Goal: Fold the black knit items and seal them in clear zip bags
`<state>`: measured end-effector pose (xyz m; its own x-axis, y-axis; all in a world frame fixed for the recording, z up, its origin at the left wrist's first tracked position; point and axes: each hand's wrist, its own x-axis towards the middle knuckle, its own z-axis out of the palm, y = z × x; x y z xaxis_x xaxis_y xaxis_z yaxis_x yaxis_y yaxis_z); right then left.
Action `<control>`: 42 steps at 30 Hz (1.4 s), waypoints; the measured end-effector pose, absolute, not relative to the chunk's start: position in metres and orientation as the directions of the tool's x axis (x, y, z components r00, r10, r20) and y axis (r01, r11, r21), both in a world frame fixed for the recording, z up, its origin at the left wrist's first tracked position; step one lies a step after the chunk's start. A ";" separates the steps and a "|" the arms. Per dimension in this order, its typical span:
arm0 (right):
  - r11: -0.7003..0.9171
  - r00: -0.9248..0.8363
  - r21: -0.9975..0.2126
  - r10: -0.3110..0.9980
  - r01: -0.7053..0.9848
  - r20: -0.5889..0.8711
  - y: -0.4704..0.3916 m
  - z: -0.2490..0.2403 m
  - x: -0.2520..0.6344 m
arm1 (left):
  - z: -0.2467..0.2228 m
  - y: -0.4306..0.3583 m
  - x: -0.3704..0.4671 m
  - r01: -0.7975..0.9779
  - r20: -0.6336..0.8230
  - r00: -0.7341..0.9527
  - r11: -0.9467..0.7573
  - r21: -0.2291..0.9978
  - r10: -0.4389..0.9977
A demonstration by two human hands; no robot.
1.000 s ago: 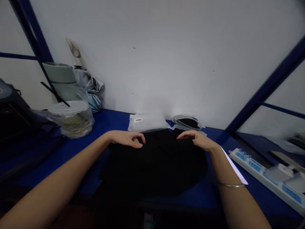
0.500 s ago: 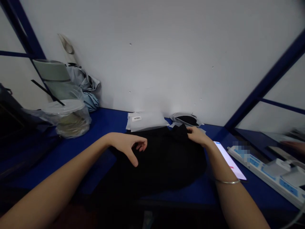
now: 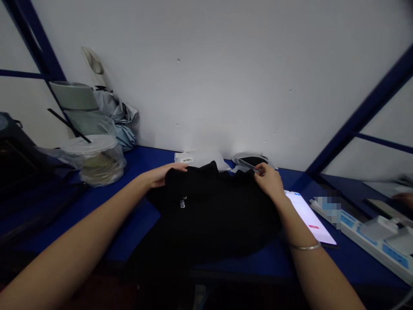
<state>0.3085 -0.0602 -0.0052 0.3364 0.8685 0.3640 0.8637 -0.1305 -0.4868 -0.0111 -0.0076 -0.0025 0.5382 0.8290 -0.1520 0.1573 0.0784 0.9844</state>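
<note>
A black garment point(image 3: 219, 215) with a small white print near its left side spreads over the front of the blue table, its lower left part hanging over the edge. My left hand point(image 3: 163, 174) grips its upper left edge, where the cloth hides part of the fingers. At the upper right edge, my right hand point(image 3: 269, 178) pinches the fabric between thumb and fingers. Just behind the garment lie a white plastic packet point(image 3: 222, 161) with a barcode label and a clear bag point(image 3: 250, 160) with something black inside.
A lit phone point(image 3: 311, 217) and a white power strip point(image 3: 358, 234) with plugs lie on the right. Left stands a lidded tub point(image 3: 101, 165) in a plastic bag, near a pale green container point(image 3: 75, 97) and a folded silvery-blue bundle point(image 3: 124, 129). A white wall point(image 3: 226, 86) rises behind.
My left hand has moved from hovering open above the garment to its upper left edge and taken hold. The cloth there has lifted and turned, bringing the white print into view.
</note>
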 end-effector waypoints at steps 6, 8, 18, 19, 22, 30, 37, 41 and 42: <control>-0.098 0.317 -0.381 0.760 0.919 0.568 -0.053 -0.020 0.309 | -0.002 0.004 -0.012 0.147 -0.270 0.375 0.231 0.962 0.887; -0.071 0.272 -0.361 0.794 0.930 0.544 -0.050 -0.027 0.311 | 0.000 0.005 -0.009 0.129 -0.144 0.230 0.117 0.985 0.962; 0.022 0.213 -0.365 0.779 0.931 0.590 -0.037 -0.037 0.316 | -0.011 -0.021 0.014 0.563 0.646 0.343 -0.700 0.440 0.682; 0.057 0.221 -0.393 0.748 0.918 0.626 -0.037 -0.036 0.317 | -0.013 -0.025 0.018 0.488 0.597 0.496 -0.771 0.409 0.631; 0.167 0.259 -0.463 0.645 0.871 0.719 -0.038 -0.031 0.315 | -0.022 -0.032 0.028 0.317 0.362 0.790 -0.835 0.449 0.495; 0.362 0.227 -0.364 0.368 0.858 0.902 -0.064 -0.005 0.284 | -0.034 -0.030 0.030 0.373 0.223 0.806 -0.764 0.527 0.548; 0.629 -0.262 0.114 0.147 0.769 0.954 -0.082 -0.009 0.236 | -0.039 -0.037 0.041 0.148 0.371 0.677 -0.612 0.777 0.635; 0.792 -0.499 0.137 0.230 0.595 0.836 -0.085 -0.018 0.220 | -0.033 -0.046 0.045 0.068 0.492 0.580 -0.641 0.765 0.649; 0.802 -0.505 0.120 0.245 0.585 0.828 -0.085 -0.019 0.219 | -0.033 -0.047 0.046 0.072 0.508 0.548 -0.642 0.763 0.664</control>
